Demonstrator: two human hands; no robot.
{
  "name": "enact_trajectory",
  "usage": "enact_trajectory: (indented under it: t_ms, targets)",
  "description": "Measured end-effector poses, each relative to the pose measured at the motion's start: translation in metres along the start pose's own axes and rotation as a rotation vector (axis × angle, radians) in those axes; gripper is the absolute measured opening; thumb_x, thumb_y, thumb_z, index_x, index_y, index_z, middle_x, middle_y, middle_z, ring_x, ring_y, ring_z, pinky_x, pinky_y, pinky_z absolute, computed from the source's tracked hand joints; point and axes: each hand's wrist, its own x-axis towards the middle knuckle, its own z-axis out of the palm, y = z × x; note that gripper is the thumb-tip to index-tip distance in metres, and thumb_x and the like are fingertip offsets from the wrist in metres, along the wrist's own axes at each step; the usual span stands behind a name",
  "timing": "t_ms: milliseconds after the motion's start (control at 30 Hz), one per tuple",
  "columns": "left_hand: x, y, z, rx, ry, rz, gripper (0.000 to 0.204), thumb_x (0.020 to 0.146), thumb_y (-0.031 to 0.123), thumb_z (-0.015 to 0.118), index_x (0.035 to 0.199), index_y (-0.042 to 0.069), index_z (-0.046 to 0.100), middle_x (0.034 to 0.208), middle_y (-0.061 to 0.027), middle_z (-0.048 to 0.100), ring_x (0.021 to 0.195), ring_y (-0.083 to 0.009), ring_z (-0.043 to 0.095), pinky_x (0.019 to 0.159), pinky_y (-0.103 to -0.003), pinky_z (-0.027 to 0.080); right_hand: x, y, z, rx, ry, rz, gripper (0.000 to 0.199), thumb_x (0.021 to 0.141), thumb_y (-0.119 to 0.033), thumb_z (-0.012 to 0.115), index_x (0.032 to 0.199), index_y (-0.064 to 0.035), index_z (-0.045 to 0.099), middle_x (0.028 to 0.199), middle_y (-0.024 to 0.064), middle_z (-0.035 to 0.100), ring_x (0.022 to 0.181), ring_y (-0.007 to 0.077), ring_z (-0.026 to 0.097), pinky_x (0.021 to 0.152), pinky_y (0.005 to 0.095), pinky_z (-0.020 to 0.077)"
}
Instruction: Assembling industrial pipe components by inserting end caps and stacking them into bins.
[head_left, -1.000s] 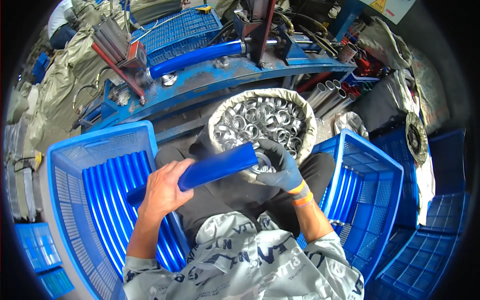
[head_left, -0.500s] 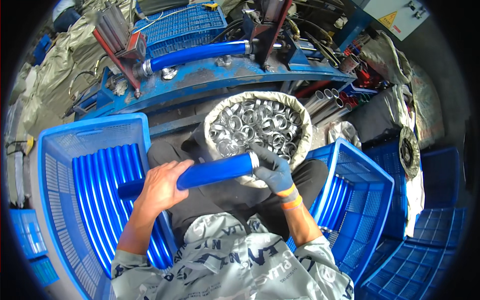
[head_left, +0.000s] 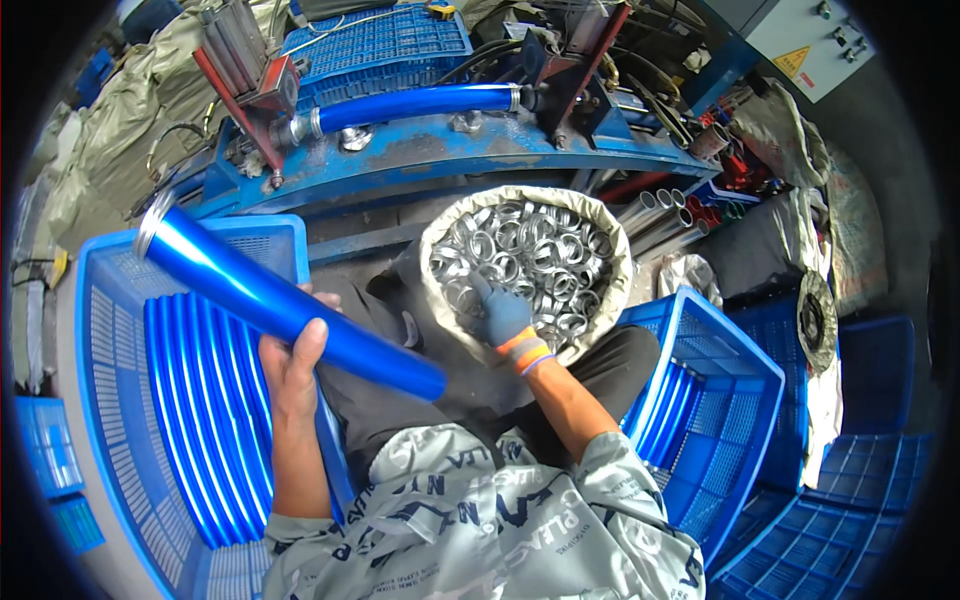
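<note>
My left hand (head_left: pixel 296 362) is closed round a shiny blue metal tube (head_left: pixel 262 298), which slants from upper left to lower right. A silver ring (head_left: pixel 152 226) sits on the tube's upper left end; the lower right end is bare. My right hand (head_left: pixel 507 314), in a dark blue glove with an orange cuff, reaches into a pale sack (head_left: pixel 622 250) full of loose silver metal rings (head_left: pixel 545 250). Its fingers look apart among the rings, their tips partly hidden.
A blue crate (head_left: pixel 90 300) on the left holds a row of blue tubes (head_left: pixel 200 400). Another blue crate (head_left: pixel 735 460) at right holds more. Ahead, a blue machine bench (head_left: pixel 420 160) carries a ringed blue tube (head_left: pixel 420 102) between red uprights. Bare metal pipes (head_left: pixel 650 220) lie beyond the sack.
The tube has swung round, its ringed end moving from the right to the upper left. My right hand has left that end and moved into the rings in the sack.
</note>
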Motion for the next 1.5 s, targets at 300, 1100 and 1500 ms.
enact_trajectory:
  t_ms: [300,1100,1500]
  targets:
    - [-0.028,-0.066,0.021,-0.774,0.325,-0.374,0.051,0.116,0.046,0.074,0.149,0.009,0.066,0.147,-0.0208,0.075,0.136,-0.0332,0.074,0.114,-0.053,0.061,-0.047,-0.009,-0.066,1.118,0.021,0.064,0.097,0.089,-0.005,0.094,0.175,0.0033,0.048,0.147,0.0116,0.072,0.134,0.0174,0.069,0.113,0.0318,0.0566]
    - [-0.026,-0.081,0.064,-0.654,0.268,-0.348,0.057,0.111,0.044,0.08,0.151,0.006,0.064,0.147,-0.0196,0.074,0.136,-0.034,0.075,0.119,-0.055,0.062,-0.068,-0.024,-0.103,1.535,-0.05,0.099,0.077,0.106,-0.004,0.08,0.176,0.0019,0.048,0.138,0.0076,0.078,0.108,0.0088,0.071,0.09,0.0256,0.0587]
    - [0.016,-0.059,0.02,-0.968,0.318,-0.355,0.069,0.115,0.055,0.072,0.157,0.001,0.059,0.161,-0.0189,0.065,0.152,-0.0314,0.063,0.13,-0.049,0.052,0.184,-0.046,-0.195,1.206,0.232,-0.171,0.065,0.114,-0.026,0.078,0.167,0.0058,0.058,0.159,0.0164,0.07,0.145,0.0206,0.065,0.124,0.0344,0.0496]
